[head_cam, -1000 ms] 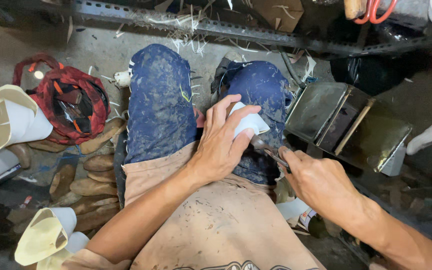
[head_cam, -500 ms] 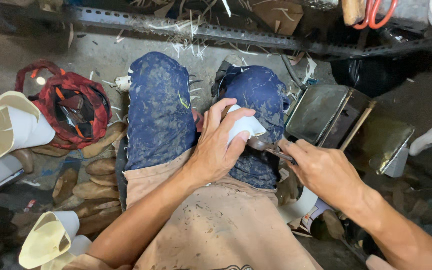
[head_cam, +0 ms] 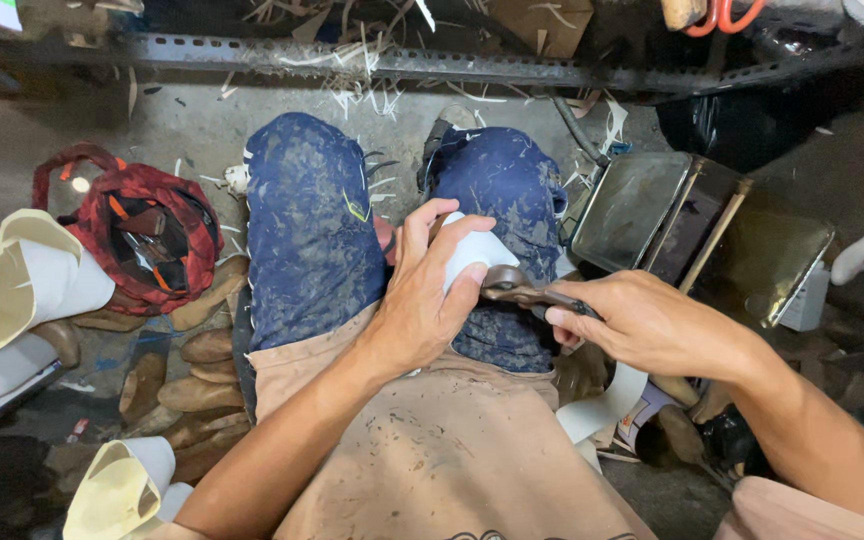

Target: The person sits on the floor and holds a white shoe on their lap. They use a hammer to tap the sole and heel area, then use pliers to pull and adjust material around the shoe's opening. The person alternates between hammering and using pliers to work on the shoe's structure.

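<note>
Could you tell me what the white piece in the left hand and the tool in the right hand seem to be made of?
White piece: probably a matte, smooth sheet like foam or synthetic leather; it curves under the left hand. Tool: dark brown, likely metal or worn wood; its dull sheen leaves this open. The right hand holds it.

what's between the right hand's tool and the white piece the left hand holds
Nothing visible. The left hand wraps the white piece on the knee, and the brown tool in the right hand already reaches its lower edge.
</note>
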